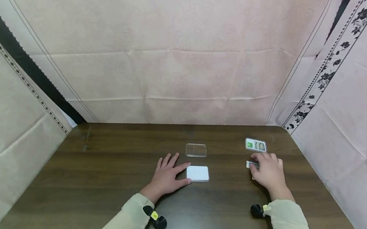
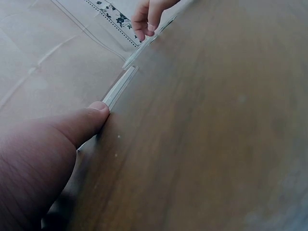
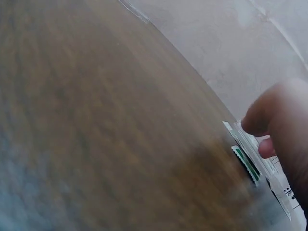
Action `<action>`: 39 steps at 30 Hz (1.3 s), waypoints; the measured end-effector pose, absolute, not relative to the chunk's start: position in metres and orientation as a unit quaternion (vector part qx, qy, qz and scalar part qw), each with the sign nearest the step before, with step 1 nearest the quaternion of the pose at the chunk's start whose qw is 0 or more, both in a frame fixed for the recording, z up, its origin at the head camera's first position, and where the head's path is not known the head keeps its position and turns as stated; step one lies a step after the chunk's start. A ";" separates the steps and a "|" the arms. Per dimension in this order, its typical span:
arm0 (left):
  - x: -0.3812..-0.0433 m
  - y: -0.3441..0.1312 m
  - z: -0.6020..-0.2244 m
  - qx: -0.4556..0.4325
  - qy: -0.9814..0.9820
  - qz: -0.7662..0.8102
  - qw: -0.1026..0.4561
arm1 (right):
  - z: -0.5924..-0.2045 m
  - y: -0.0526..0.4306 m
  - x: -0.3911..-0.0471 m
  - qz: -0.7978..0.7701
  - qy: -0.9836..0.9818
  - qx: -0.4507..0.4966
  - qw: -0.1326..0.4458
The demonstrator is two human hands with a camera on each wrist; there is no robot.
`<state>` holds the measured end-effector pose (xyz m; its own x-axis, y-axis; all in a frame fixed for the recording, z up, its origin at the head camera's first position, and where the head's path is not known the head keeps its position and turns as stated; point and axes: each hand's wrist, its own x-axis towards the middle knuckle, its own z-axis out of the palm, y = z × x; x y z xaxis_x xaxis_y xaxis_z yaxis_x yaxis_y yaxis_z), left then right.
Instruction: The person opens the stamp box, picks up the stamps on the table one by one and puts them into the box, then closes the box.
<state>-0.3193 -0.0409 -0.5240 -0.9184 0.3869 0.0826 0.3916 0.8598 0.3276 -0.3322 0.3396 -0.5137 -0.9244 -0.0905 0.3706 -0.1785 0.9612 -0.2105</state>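
My left hand (image 1: pixel 167 178) lies with fingers spread on the brown table. Its forefinger and thumb touch the left side of a flat white rectangular block (image 1: pixel 197 173) with a clear edge. In the left wrist view the thumb tip meets that block's thin side (image 2: pixel 119 91). Over on the right, my right hand (image 1: pixel 269 172) bends its fingers down over a small white-edged flat piece (image 1: pixel 249 164), mostly hidden beneath it. The right wrist view shows clear thin layers (image 3: pixel 250 149) by the fingertips and a green piece with a toothed edge (image 3: pixel 246 164). Whether the fingers pinch anything, I cannot tell.
A shallow clear plastic tray or lid (image 1: pixel 196 150) lies behind the white block. Beyond my right hand is a clear case (image 1: pixel 255 145) showing one green and two greyish stamp-like pictures. Pale cloth (image 1: pixel 174 73) hangs behind the brown table (image 1: pixel 106 173) and along both sides.
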 end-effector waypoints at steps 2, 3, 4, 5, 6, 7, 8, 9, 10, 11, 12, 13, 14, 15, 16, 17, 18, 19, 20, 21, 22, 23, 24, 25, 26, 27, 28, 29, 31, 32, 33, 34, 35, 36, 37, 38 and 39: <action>-0.320 -0.041 -0.524 -0.203 -0.964 -0.173 0.009 | -0.514 0.340 -0.332 0.122 -0.973 0.064 0.183; -0.320 -0.041 -0.524 -0.203 -0.964 -0.173 0.010 | -0.515 0.341 -0.333 0.121 -0.974 0.063 0.181; -0.320 -0.041 -0.524 -0.204 -0.963 -0.173 0.012 | -0.515 0.341 -0.332 0.120 -0.975 0.061 0.178; -0.320 -0.041 -0.524 -0.205 -0.963 -0.172 0.014 | -0.515 0.341 -0.332 0.121 -0.975 0.058 0.175; -0.320 -0.041 -0.523 -0.206 -0.963 -0.171 0.015 | -0.515 0.340 -0.332 0.121 -0.976 0.056 0.172; -0.319 -0.041 -0.523 -0.206 -0.963 -0.171 0.014 | -0.515 0.340 -0.332 0.122 -0.977 0.053 0.169; -0.319 -0.041 -0.523 -0.206 -0.964 -0.171 0.013 | -0.515 0.340 -0.332 0.122 -0.977 0.051 0.165; -0.318 -0.041 -0.523 -0.205 -0.964 -0.171 0.011 | -0.515 0.340 -0.331 0.121 -0.978 0.050 0.162; -0.318 -0.042 -0.522 -0.205 -0.964 -0.171 0.010 | -0.514 0.340 -0.331 0.121 -0.979 0.048 0.159; -0.318 -0.042 -0.522 -0.206 -0.963 -0.172 0.009 | -0.514 0.340 -0.331 0.120 -0.979 0.045 0.157; -0.318 -0.042 -0.522 -0.206 -0.963 -0.172 0.008 | -0.514 0.339 -0.332 0.120 -0.980 0.042 0.154; -0.318 -0.042 -0.522 -0.205 -0.963 -0.172 0.007 | -0.513 0.339 -0.332 0.121 -0.980 0.040 0.152; -0.318 -0.042 -0.522 -0.205 -0.964 -0.171 0.008 | -0.513 0.339 -0.332 0.123 -0.980 0.039 0.151; -0.318 -0.042 -0.521 -0.205 -0.964 -0.171 0.009 | -0.513 0.339 -0.332 0.124 -0.980 0.038 0.151; -0.318 -0.042 -0.522 -0.206 -0.964 -0.170 0.012 | -0.513 0.339 -0.332 0.125 -0.980 0.037 0.152; -0.319 -0.042 -0.522 -0.207 -0.963 -0.169 0.014 | -0.513 0.339 -0.332 0.126 -0.979 0.036 0.154; -0.319 -0.042 -0.522 -0.207 -0.964 -0.168 0.015 | -0.514 0.339 -0.332 0.127 -0.979 0.036 0.157; -0.319 -0.042 -0.522 -0.208 -0.964 -0.168 0.016 | -0.514 0.340 -0.332 0.129 -0.978 0.033 0.162; -0.319 -0.042 -0.522 -0.209 -0.963 -0.168 0.017 | -0.514 0.340 -0.332 0.131 -0.976 0.029 0.170; -0.319 -0.042 -0.523 -0.210 -0.963 -0.169 0.017 | -0.514 0.340 -0.332 0.130 -0.975 0.021 0.178; -0.320 -0.042 -0.523 -0.211 -0.963 -0.168 0.017 | -0.514 0.339 -0.332 0.131 -0.974 0.013 0.185; -0.320 -0.042 -0.524 -0.211 -0.963 -0.169 0.016 | -0.514 0.339 -0.331 0.131 -0.973 0.003 0.190; -0.320 -0.042 -0.525 -0.210 -0.963 -0.168 0.016 | -0.514 0.338 -0.330 0.132 -0.972 -0.008 0.193; -0.320 -0.043 -0.526 -0.210 -0.963 -0.168 0.016 | -0.514 0.337 -0.330 0.131 -0.972 -0.018 0.192; -0.320 -0.043 -0.526 -0.209 -0.963 -0.168 0.017 | -0.514 0.336 -0.328 0.129 -0.973 -0.026 0.188; -0.320 -0.043 -0.526 -0.208 -0.963 -0.168 0.018 | -0.514 0.335 -0.327 0.125 -0.975 -0.032 0.182; -0.320 -0.043 -0.526 -0.208 -0.964 -0.167 0.018 | -0.514 0.334 -0.327 0.123 -0.976 -0.037 0.175; -0.320 -0.043 -0.526 -0.208 -0.963 -0.168 0.018 | -0.514 0.334 -0.325 0.121 -0.977 -0.039 0.169; -0.319 -0.042 -0.526 -0.207 -0.964 -0.168 0.015 | -0.515 0.333 -0.324 0.119 -0.979 -0.039 0.160; -0.319 -0.042 -0.526 -0.206 -0.964 -0.168 0.013 | -0.515 0.333 -0.323 0.121 -0.979 -0.038 0.157; -0.319 -0.042 -0.526 -0.206 -0.964 -0.168 0.011 | -0.515 0.333 -0.322 0.122 -0.980 -0.036 0.156; -0.319 -0.042 -0.526 -0.207 -0.964 -0.168 0.010 | -0.514 0.333 -0.322 0.125 -0.980 -0.035 0.154; -0.319 -0.042 -0.525 -0.207 -0.964 -0.167 0.010 | -0.514 0.333 -0.322 0.129 -0.979 -0.032 0.152; -0.320 -0.042 -0.525 -0.207 -0.964 -0.165 0.011 | -0.514 0.334 -0.323 0.132 -0.979 -0.031 0.150; -0.320 -0.042 -0.526 -0.207 -0.965 -0.163 0.011 | -0.513 0.335 -0.323 0.135 -0.979 -0.030 0.146; -0.320 -0.041 -0.527 -0.207 -0.965 -0.162 0.013 | -0.513 0.335 -0.324 0.137 -0.980 -0.030 0.142; -0.320 -0.041 -0.528 -0.207 -0.965 -0.160 0.014 | -0.513 0.336 -0.324 0.139 -0.980 -0.030 0.137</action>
<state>-0.3197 -0.0414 -0.5278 -0.9137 0.3952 0.0944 0.4045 0.8627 0.3035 -0.3244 0.3361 -0.5129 -0.9607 0.0968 0.2600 0.0209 0.9597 -0.2802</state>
